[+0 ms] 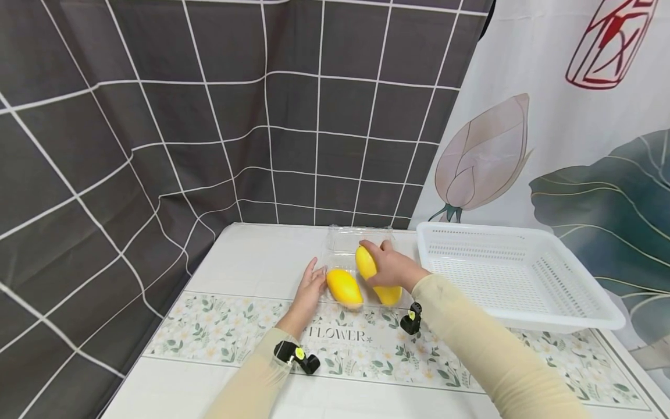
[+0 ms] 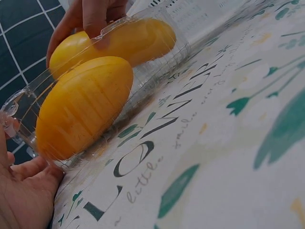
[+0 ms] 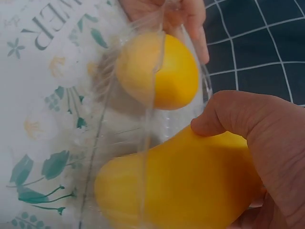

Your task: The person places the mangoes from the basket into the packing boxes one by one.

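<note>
Reaches from the near side of the clear plastic box (image 1: 342, 240) with left forearm (image 1: 256, 372) and right forearm (image 1: 492, 343). Rests the left hand (image 1: 306, 291) against the box's left edge, palm turned inward, with fingers extended toward its far side. Grips with the right hand (image 1: 392, 267) over the box's right part (thumb toward the near side), with fingers curled along its far side.
</note>
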Demonstrator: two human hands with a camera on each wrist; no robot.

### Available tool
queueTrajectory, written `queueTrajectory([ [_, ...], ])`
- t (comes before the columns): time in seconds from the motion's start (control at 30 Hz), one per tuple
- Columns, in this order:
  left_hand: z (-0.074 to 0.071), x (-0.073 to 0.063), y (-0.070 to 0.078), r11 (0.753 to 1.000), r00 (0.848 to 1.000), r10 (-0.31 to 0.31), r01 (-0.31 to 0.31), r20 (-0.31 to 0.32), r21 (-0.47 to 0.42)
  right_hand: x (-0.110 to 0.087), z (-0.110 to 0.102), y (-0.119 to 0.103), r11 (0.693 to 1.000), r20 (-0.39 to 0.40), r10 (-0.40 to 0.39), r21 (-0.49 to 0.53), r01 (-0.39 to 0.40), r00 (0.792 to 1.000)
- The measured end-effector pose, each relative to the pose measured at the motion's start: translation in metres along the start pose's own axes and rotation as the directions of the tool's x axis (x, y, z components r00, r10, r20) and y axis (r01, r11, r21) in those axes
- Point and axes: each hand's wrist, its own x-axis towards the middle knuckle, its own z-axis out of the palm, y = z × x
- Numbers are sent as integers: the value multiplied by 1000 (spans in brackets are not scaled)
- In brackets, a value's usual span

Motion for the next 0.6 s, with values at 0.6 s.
queueTrajectory([
  [0.6, 0, 0, 0, 999, 999, -27, 28, -19, 39, 1, 13, -2, 998, 39, -48, -26, 49, 998],
])
